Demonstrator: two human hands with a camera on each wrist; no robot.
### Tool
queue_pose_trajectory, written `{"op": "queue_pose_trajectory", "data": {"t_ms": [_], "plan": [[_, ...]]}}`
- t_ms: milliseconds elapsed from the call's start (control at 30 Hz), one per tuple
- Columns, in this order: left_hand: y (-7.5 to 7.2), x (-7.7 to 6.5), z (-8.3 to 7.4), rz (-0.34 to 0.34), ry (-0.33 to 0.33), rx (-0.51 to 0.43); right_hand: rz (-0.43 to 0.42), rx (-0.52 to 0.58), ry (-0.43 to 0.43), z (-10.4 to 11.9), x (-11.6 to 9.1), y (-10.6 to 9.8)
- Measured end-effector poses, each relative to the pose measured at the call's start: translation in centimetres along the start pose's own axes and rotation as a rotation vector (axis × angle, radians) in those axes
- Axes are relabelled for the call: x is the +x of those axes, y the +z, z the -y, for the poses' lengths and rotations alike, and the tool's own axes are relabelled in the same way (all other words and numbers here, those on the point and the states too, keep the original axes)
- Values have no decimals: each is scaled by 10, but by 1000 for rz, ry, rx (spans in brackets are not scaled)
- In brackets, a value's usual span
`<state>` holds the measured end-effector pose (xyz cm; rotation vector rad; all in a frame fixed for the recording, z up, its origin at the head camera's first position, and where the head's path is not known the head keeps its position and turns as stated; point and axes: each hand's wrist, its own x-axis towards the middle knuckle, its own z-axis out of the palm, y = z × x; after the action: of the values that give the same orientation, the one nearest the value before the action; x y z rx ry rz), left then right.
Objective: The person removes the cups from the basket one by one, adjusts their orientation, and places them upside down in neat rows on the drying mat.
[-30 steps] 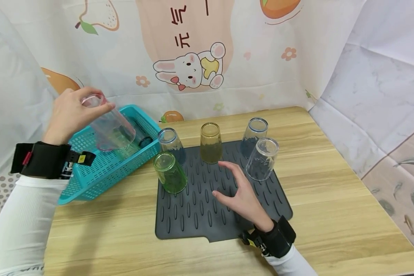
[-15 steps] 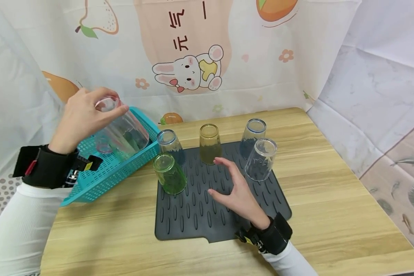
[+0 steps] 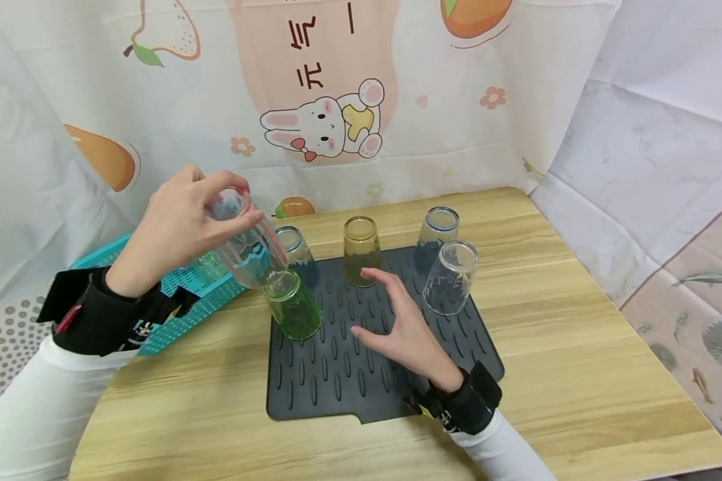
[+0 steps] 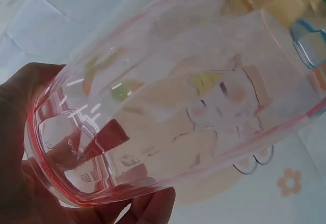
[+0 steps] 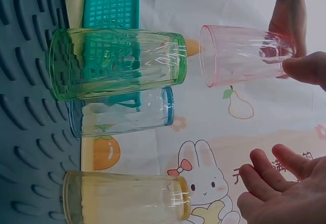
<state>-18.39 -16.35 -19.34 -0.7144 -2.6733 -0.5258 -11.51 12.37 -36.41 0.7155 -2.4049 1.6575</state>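
Note:
My left hand holds a clear pink drinking glass by its base, with the mouth tilted down to the right. In the head view the glass hangs above the basket's right edge and just behind the upturned green glass. Fingers and thumb wrap the base in the left wrist view, where the pink glass fills most of the frame. My right hand hovers over the dark grey drying mat, thumb and fingers spread apart, holding nothing. The right wrist view shows the pink glass clear of the green one.
On the mat's back half stand upturned glasses: a blue-rimmed one, a yellow one, a second blue one and a colourless one. A teal basket at left holds glassware, partly hidden by my arm. A printed curtain hangs behind.
My left hand has carried the pink glass up and right, from over the basket toward the mat's left side. The right hand keeps nearly the same place and pose.

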Motion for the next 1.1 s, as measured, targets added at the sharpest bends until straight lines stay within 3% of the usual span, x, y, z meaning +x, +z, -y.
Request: {"op": "queue_pose_trajectory", "data": {"t_ms": [400,600,800,1100], "plan": [[22,-2,-27,18,146,-48,41,0,-38,19,27,2],[32,-4,-36,86,161,-87,68,28,-48,30,42,3],[42,-5,-46,138,173,-111,94,46,-11,36,51,4],[64,-8,-62,139,293,-174,160,138,67,35,51,10]]}}
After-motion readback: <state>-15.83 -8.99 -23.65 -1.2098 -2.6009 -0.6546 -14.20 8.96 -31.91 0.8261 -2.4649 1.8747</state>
